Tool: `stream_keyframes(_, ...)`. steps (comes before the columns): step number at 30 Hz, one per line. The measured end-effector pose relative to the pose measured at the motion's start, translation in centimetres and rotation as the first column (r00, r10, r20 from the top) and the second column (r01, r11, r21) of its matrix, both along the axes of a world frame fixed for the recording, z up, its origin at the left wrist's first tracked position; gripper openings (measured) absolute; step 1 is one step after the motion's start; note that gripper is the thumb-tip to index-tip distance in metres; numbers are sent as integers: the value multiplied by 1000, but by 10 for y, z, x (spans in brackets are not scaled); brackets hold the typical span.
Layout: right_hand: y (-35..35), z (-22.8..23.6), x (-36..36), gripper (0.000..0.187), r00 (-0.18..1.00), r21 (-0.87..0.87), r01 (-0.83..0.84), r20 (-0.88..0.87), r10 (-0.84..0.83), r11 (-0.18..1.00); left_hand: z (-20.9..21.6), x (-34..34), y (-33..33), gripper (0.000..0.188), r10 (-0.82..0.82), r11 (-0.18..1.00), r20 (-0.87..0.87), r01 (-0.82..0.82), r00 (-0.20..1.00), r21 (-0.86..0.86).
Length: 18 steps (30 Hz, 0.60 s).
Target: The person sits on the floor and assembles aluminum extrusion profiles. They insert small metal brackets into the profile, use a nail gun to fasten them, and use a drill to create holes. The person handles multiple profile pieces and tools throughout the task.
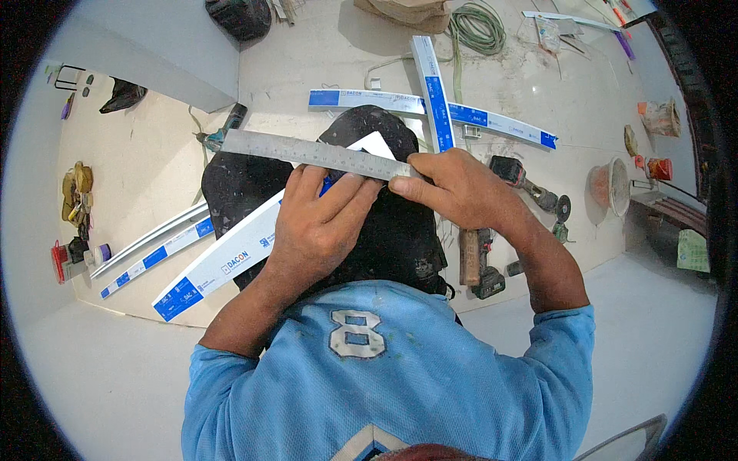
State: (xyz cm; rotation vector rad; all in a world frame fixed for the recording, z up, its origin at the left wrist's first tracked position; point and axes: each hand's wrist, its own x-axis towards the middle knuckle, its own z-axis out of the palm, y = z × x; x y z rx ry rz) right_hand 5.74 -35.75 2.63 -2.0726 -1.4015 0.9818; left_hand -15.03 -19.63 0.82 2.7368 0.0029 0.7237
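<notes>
A metal ruler [307, 151] lies slantwise above my knees, across the end of a white profile strip [246, 257] with blue film. My right hand [461, 188] pinches the ruler's right end between thumb and fingers. Over the strip bends my left hand [323, 223], closed around it, its fingertips against the ruler's near edge. The strip runs from my lap down to the left, and its white far end [374, 144] shows just beyond the ruler. My palm and fingers hide the part between.
Two crossed profiles [434, 92] lie ahead, and more strips [157, 257] lie at the left. A cordless angle grinder [538, 196] and a cordless power tool [486, 269] rest at the right, near a bucket [610, 187]. Beyond my left knee is a teal drill [223, 131]; a green hose coil [478, 29] lies farther off.
</notes>
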Motion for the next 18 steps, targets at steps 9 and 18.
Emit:
stream_keyframes(9,5,-11,12,68,998,47,26,60,-29,999,1,5,0,27,42,999,12,-42,999,-6)
stream_keyframes(18,11,-3,14,69,1000,15,1,19,-1,1000,-2,1,3,28,14,1000,-34,-15,999,-16)
